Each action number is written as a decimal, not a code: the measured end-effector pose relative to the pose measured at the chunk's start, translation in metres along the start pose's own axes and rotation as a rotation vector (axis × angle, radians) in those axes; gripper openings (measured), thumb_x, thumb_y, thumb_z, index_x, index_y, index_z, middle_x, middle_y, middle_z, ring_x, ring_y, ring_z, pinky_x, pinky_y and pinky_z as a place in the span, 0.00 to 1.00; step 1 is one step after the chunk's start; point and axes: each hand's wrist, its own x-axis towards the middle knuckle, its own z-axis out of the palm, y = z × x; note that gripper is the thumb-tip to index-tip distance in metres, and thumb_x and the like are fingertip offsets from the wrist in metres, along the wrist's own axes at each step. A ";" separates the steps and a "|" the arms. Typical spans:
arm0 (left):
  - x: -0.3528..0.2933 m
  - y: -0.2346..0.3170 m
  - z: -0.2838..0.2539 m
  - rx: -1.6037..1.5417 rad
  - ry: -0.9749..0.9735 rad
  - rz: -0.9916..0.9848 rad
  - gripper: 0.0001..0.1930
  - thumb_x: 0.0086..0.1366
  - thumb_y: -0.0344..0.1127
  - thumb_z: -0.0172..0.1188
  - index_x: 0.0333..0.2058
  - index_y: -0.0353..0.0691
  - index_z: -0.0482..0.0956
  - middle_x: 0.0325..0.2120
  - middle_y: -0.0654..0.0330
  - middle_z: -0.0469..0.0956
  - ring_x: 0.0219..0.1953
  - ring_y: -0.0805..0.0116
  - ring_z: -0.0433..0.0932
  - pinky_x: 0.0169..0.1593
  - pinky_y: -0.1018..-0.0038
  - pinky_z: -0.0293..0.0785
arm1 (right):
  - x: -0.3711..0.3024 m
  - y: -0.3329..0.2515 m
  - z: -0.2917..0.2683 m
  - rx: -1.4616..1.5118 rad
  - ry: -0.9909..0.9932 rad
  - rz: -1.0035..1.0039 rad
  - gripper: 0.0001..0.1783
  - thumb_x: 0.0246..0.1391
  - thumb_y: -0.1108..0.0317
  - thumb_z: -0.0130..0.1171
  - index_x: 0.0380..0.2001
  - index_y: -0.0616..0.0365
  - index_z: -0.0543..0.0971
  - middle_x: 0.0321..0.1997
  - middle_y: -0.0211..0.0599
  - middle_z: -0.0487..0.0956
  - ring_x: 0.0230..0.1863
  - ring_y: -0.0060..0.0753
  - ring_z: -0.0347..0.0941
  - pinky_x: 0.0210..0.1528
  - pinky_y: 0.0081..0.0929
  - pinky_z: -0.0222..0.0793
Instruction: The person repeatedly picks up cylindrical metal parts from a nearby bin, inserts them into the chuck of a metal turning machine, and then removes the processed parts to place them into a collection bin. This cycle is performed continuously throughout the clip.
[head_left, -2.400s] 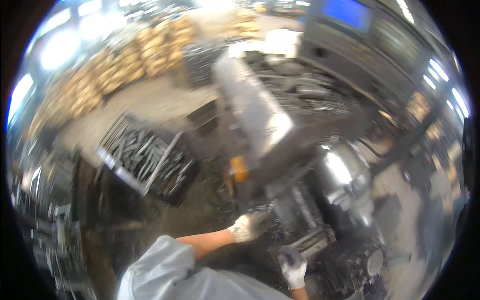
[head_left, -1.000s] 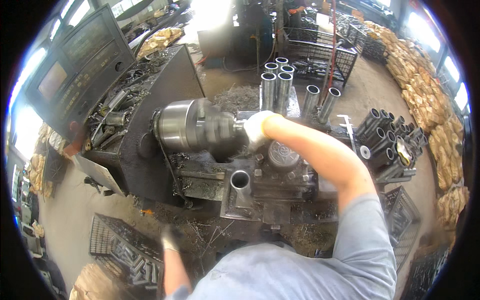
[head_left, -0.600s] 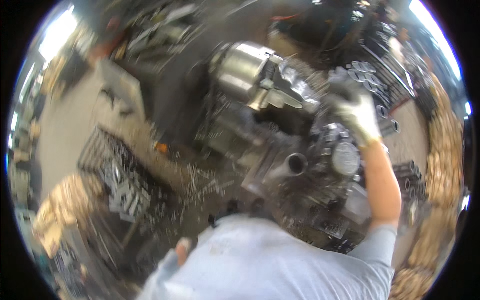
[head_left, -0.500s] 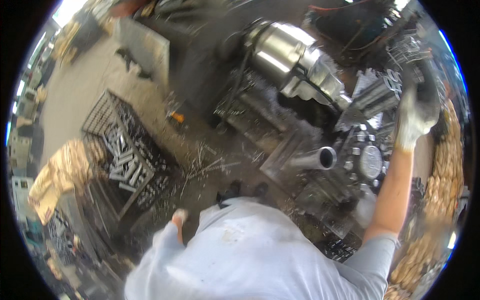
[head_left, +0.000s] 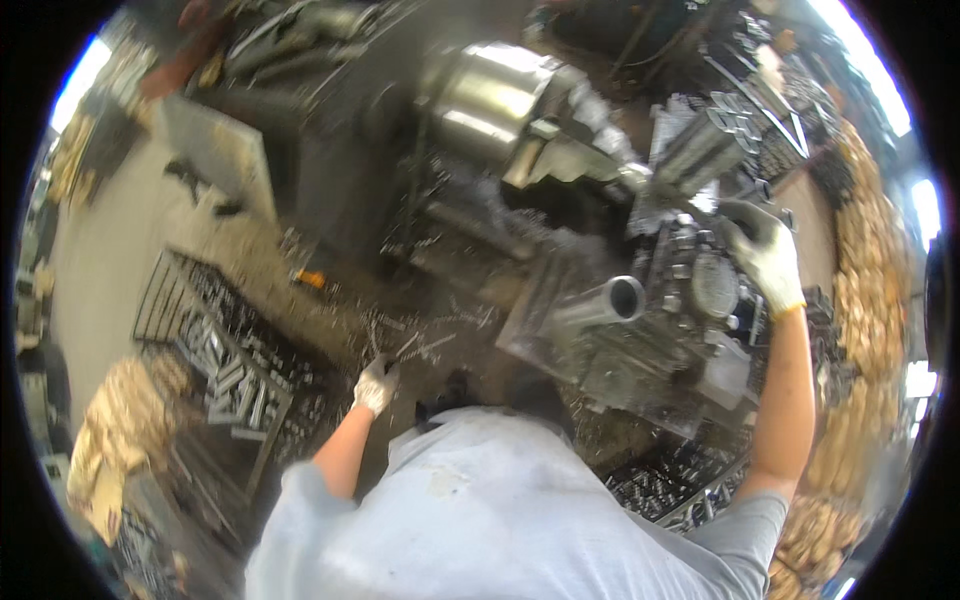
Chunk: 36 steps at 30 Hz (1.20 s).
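Observation:
My right hand (head_left: 768,258), in a white glove with dark fingers, is at the right of a lathe-like machine, beside the round-topped tool block (head_left: 714,285). Its fingers are curled at the block's far edge; what they grip is hidden by the dark glove. Just beyond them lies a bundle of bright metal tubes (head_left: 695,150). My left hand (head_left: 376,386), gloved the same way, hangs low over the chip-strewn floor, fingers loosely apart, nothing visible in it. A shiny cylindrical chuck (head_left: 490,100) stands ahead. An open-ended metal tube (head_left: 600,303) rests on the machine's near side.
At the left, a black wire crate (head_left: 262,440) holds cut metal pieces, with brown sacking (head_left: 120,430) next to it. An upright metal plate (head_left: 222,150) stands farther off. Stacked brown bundles (head_left: 865,270) line the right. A tray of small metal parts (head_left: 665,480) lies near my right side.
My right hand has come back from the far right rack to the tool block. My left hand has moved forward from beside my body. The whole view has shifted a little.

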 end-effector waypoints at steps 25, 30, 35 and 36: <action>0.118 0.403 -0.052 0.428 0.934 1.238 0.56 0.50 0.46 0.74 0.75 0.37 0.56 0.74 0.41 0.57 0.77 0.33 0.52 0.79 0.37 0.46 | 0.139 0.040 0.073 -0.442 -0.667 -0.188 0.29 0.40 0.48 0.74 0.42 0.57 0.89 0.38 0.53 0.89 0.38 0.53 0.87 0.43 0.45 0.82; 0.123 0.410 -0.056 0.430 0.880 1.200 0.59 0.52 0.50 0.77 0.76 0.37 0.52 0.76 0.42 0.52 0.79 0.34 0.46 0.79 0.38 0.42 | 0.083 -0.024 -0.016 -0.748 -0.281 -0.043 0.29 0.40 0.51 0.76 0.42 0.59 0.85 0.39 0.53 0.88 0.41 0.57 0.87 0.48 0.46 0.83; 0.057 0.396 -0.071 0.384 0.803 1.206 0.52 0.58 0.56 0.76 0.72 0.33 0.60 0.72 0.38 0.61 0.76 0.35 0.57 0.80 0.45 0.47 | -0.026 -0.164 -0.028 -0.394 0.078 0.115 0.29 0.46 0.51 0.73 0.45 0.62 0.81 0.35 0.52 0.87 0.36 0.56 0.87 0.43 0.49 0.84; 0.030 0.382 -0.071 0.115 0.553 1.394 0.46 0.63 0.56 0.72 0.69 0.32 0.65 0.71 0.39 0.64 0.75 0.42 0.61 0.75 0.48 0.58 | -0.050 -0.187 -0.017 -0.328 0.093 0.101 0.29 0.46 0.51 0.73 0.46 0.62 0.81 0.33 0.50 0.86 0.34 0.57 0.87 0.42 0.50 0.84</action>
